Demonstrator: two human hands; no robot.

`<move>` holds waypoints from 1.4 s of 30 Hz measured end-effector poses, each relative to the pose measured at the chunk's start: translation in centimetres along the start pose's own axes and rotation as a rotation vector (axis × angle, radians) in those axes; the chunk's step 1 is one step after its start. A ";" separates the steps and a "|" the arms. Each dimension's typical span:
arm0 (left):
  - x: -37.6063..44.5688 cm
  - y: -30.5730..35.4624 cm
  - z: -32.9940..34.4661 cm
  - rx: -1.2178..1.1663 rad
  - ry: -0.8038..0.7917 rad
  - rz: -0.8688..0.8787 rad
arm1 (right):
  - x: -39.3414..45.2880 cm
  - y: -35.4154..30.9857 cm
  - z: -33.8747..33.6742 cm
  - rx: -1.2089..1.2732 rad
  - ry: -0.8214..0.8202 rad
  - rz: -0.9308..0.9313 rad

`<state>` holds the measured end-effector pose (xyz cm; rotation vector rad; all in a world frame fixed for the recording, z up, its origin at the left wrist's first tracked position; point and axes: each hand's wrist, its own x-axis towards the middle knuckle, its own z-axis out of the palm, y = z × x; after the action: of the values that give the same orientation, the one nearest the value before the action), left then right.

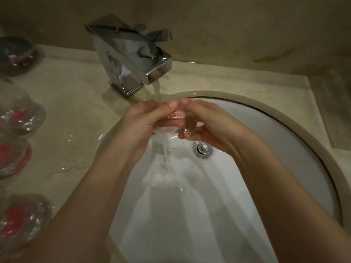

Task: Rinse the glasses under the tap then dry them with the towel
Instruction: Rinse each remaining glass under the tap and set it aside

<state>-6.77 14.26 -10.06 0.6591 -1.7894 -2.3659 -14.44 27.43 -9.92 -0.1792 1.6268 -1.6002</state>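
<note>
Forearms nearest; left hand [146,118] and right hand [205,120] both gripping one glass [175,118] under tap [133,59]. Rinsing; next probably towel, unseen.

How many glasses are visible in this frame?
5: one glass held under the tap by both hands, four on the counter along the left edge. More may sit out of frame.

A white sink [284,133] fills the middle, with a chrome drain plug [202,149] at its centre. A beige stone counter [76,103] surrounds it, wet at 9 o'clock. A beige wall [228,25] stands at 12 o'clock.
</note>
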 end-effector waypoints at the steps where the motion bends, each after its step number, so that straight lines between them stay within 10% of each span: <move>1: 0.0 0.0 0.0 0.002 0.013 0.008 | 0.0 0.1 -0.1 -0.003 -0.004 -0.056; 33: 0.2 0.0 0.6 -0.065 0.018 -0.008 | 0.4 -0.4 -0.4 -0.125 0.013 0.078; 39: 0.5 0.4 0.3 -0.136 0.040 -0.029 | 1.2 1.5 0.4 -0.068 0.162 -0.266; 42: 0.5 0.3 0.2 -0.088 0.015 -0.010 | 0.5 0.7 0.7 -0.100 0.142 -0.004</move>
<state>-7.39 14.14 -9.86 0.6738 -1.6693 -2.4230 -14.03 26.70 -10.60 -0.1232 1.8183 -1.5655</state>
